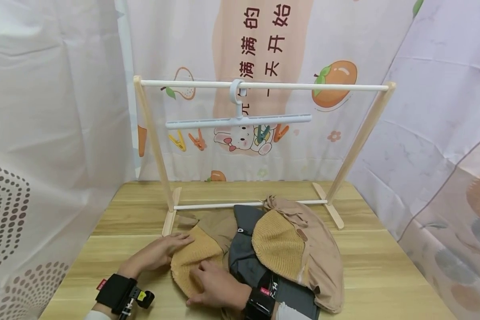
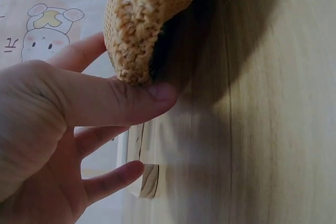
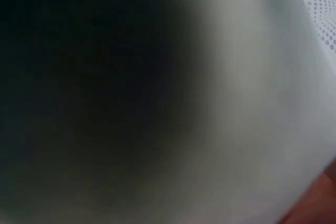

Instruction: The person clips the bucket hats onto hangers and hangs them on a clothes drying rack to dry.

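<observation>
A yellow knitted hat (image 1: 198, 262) with a khaki cloth part lies at the front left of a pile. My left hand (image 1: 162, 253) pinches its left edge. In the left wrist view the thumb is at the knitted edge (image 2: 137, 35), with a finger passing behind it and the other fingers spread. My right hand (image 1: 220, 284) grips the hat's near side with curled fingers. Beside it lie a dark grey hat (image 1: 244, 255) and a tan cloth hat (image 1: 324, 262) with a yellow knitted part. The right wrist view is mostly blurred pale and dark cloth.
A wooden rack (image 1: 362, 144) with white rods stands behind the pile. From its top rod hangs a light blue hanger (image 1: 240, 121), with several clothes pegs (image 1: 178, 141) just below its bar. Printed curtains (image 1: 64, 111) enclose the wooden table (image 1: 368, 266).
</observation>
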Available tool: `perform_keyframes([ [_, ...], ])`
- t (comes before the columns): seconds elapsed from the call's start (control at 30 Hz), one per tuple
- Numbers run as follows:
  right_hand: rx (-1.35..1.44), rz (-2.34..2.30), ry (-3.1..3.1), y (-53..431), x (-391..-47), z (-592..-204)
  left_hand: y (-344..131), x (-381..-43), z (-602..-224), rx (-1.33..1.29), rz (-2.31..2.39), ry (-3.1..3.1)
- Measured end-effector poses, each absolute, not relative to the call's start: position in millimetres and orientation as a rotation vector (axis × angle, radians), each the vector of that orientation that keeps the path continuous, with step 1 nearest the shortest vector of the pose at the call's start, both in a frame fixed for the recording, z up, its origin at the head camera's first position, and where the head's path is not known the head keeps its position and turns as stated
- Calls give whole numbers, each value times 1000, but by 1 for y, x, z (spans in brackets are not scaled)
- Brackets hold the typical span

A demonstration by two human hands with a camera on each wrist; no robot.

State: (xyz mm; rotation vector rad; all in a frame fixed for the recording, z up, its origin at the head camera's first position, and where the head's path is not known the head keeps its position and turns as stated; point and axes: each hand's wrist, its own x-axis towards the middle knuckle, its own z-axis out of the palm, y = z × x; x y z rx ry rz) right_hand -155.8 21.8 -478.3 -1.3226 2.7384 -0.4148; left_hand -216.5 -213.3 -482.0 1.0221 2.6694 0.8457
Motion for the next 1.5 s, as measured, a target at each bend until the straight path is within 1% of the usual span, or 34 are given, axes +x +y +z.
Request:
perform_keyframes([
  [0.17, -1380, -322, 2726, 21, -155, -486, -211, -220, -481, 1040, 776, 2612],
  [0.37, -1564, -260, 2730, 17, -156, -495, -210, -225, -482, 1075, 713, 2511],
  [0.47, -1618, -216, 2759, 14, -156, -495, -211, -226, -483, 1091, 694, 2516],
  [0.63, -1674, -109, 2752, 8, -157, -491, -217, -223, -484, 1041, 719, 2538],
  [0.77, -1669, -137, 2721, 7, -159, -489, -217, -222, -485, 1041, 758, 2527],
  [1.0, -1661, -283, 2627, 12, -161, -491, -206, -220, -485, 1099, 600, 2561],
  [1.17, -1679, -225, 2599, 10, -158, -491, -203, -217, -485, 1110, 556, 2537],
  [1.4, -1577, -201, 2575, 8, -157, -488, -203, -219, -484, 1006, 585, 2495],
  [1.5, -1585, -221, 2571, 10, -160, -488, -201, -221, -483, 986, 628, 2488],
])
